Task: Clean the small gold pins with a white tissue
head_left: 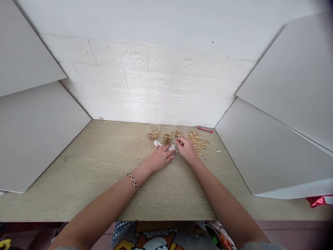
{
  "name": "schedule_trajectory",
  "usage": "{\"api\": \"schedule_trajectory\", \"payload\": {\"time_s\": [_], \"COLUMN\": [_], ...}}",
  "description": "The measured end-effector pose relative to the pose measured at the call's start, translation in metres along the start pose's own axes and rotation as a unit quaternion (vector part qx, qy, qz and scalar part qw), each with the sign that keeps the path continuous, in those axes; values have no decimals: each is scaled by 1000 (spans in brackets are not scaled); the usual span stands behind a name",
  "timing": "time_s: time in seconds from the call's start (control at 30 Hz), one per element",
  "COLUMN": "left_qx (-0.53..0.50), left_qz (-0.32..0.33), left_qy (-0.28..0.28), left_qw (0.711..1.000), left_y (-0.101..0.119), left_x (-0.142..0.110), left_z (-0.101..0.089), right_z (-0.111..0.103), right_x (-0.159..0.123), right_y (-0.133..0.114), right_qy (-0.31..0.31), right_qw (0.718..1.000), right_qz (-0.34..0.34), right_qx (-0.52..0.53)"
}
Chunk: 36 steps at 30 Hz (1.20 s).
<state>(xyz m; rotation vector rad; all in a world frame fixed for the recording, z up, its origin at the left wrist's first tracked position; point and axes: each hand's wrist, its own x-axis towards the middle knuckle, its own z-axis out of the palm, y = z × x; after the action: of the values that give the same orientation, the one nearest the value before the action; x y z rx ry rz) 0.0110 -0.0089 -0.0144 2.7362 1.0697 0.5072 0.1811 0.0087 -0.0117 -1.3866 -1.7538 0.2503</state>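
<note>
A crumpled white tissue (pixel 157 143) lies on the table, partly covered by my left hand (pixel 161 158), whose fingers stretch out flat over it. Just right of the tissue, my right hand (pixel 185 148) has its thumb and fingertips pinched together; what sits between them is too small to make out. Behind the hands stand three clear plastic cups: a left cup (pixel 153 132), a middle cup (pixel 168 136) and a right cup (pixel 180 130), all with small gold-coloured metal pieces in them. Beside my right hand, many thin gold-coloured pins (pixel 198 143) are spread on the table.
A red pen-like stick (pixel 205 129) lies behind the pins. Fine brown specks (pixel 140 146) are scattered left of the cups. Grey panels (pixel 47 135) flank the wooden table (pixel 109 187), with a white brick-patterned wall (pixel 156 83) behind. A white scrap (pixel 218 151) lies at right.
</note>
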Motion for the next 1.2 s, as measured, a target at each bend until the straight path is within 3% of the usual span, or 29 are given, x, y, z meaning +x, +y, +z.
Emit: {"api": "schedule_trajectory", "payload": {"time_s": [0.1, 0.27, 0.5, 0.77, 1.07, 1.2], "left_qx": [0, 0, 15, 24, 20, 19], "left_qz": [-1, 1, 7, 12, 23, 26], "left_qy": [-1, 0, 1, 5, 11, 14], "left_qw": [1000, 1000, 1000, 1000, 999, 999], "left_y": [-1, -1, -1, -3, -5, -5], "left_x": [0, 1, 1, 1, 0, 0], "left_z": [0, 1, 1, 2, 2, 1], "right_z": [0, 2, 4, 5, 7, 6], "right_x": [-1, -5, -5, -6, -1, -2], "right_y": [-2, -5, -11, -6, 2, -2], "right_qy": [25, -30, -38, -82, -38, -77], "right_qw": [999, 995, 989, 987, 993, 990], "right_qz": [-21, -18, -5, 44, 112, 111], "right_qx": [5, -89, -140, -129, -27, -39]}}
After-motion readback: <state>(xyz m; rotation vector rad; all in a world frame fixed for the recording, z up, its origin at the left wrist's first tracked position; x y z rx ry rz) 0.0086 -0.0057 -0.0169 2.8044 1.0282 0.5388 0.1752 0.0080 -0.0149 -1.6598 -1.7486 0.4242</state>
